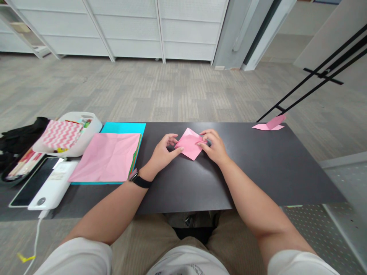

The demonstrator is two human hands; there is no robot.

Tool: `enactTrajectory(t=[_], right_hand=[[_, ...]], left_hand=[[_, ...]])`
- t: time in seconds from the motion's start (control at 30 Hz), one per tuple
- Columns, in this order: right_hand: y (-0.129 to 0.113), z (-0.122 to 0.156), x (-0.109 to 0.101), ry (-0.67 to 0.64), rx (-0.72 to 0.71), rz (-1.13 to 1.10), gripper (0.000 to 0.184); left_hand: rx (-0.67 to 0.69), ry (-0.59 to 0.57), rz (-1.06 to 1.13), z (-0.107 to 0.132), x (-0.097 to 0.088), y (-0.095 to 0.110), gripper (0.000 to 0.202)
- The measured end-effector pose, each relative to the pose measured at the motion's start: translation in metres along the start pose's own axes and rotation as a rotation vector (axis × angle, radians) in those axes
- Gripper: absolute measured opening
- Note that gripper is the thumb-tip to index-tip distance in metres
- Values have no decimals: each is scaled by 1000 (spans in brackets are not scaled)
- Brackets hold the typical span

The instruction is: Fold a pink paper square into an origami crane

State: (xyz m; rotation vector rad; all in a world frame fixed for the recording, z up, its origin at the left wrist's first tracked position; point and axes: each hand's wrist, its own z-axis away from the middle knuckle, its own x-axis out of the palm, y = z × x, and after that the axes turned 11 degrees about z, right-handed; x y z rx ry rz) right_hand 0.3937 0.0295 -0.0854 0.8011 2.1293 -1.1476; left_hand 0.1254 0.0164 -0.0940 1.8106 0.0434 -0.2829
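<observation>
A folded pink paper square (189, 144) is held between my hands, turned so one corner points away from me and one toward me. My left hand (164, 152) has its thumb on the left corner, with the fingers curled beside that edge. At the right corner my right hand (214, 146) grips the paper between thumb and fingers, where a flap curls up a little. The undersides of the fingers are partly hidden. A dark watch is on my left wrist.
On the dark table (177, 194), left of my hands, lies a stack of coloured paper (109, 156) topped by a creased pink sheet. Beyond it are a white basket (93, 133), a phone (34, 185) and a white power bank (53, 187) with a cable. A folded pink paper shape (271, 124) stands at the far right edge.
</observation>
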Motion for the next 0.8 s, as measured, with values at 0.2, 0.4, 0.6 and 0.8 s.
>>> enactTrajectory(t=[0.2,0.4,0.6,0.8], right_hand=[[-3,2,-3,19,21,33,22],[-1,3,-1,48,20,38,23],[4,5,0,83,55,72,46],[1,5,-5,188,-56,-18,57]], left_hand=[[-59,-47,193,0,4,0,55],[-30,-217,124,4,3,21,27],[85,223,78,2,-6,19,21],[477,282,-94,7,-12,31,14]])
